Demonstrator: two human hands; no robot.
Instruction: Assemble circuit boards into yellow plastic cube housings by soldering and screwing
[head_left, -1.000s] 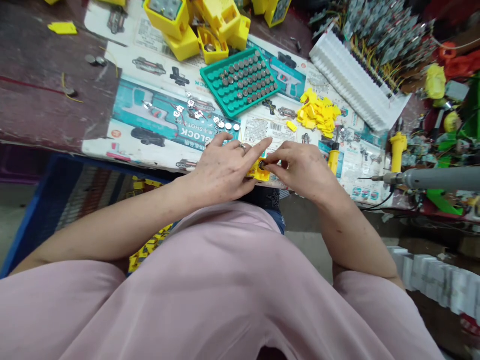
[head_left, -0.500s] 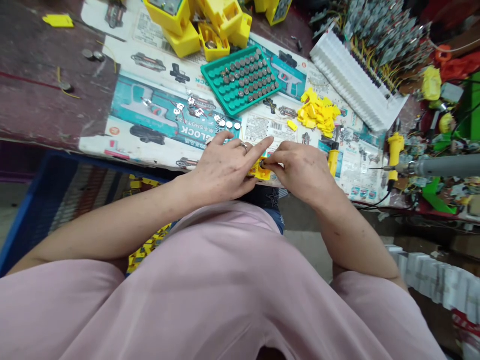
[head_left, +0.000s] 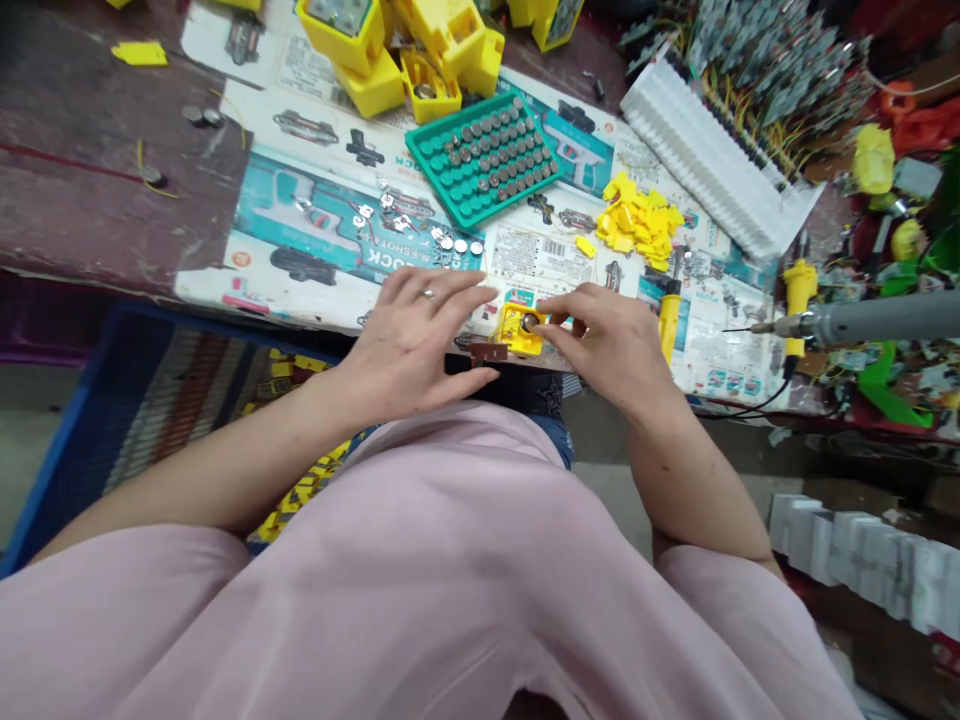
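A small square yellow plastic case (head_left: 516,330) lies at the table's front edge, its inner side facing up. Inside it, toward the right, sits a round metal button cell (head_left: 530,322). My right hand (head_left: 611,340) has thumb and forefinger on the case's right side, the thumb tip against the cell. My left hand (head_left: 420,345) is held apart to the left of the case, fingers stretched and spread, with nothing in it. A ring shows on one finger. Beyond the hands rests a green tray (head_left: 469,215) with rows of button cells.
Loose metal discs (head_left: 459,245) lie behind my left hand. A heap of yellow plastic pieces (head_left: 637,225) is at the right, near a yellow-handled tool (head_left: 670,320). A soldering iron (head_left: 847,322) points in from the right. Yellow boxes (head_left: 367,85) and a white rack (head_left: 720,160) stand behind.
My left hand has let go of the yellow case and moved left, uncovering it. My right hand remains at the case's right side. The view has shifted slightly.
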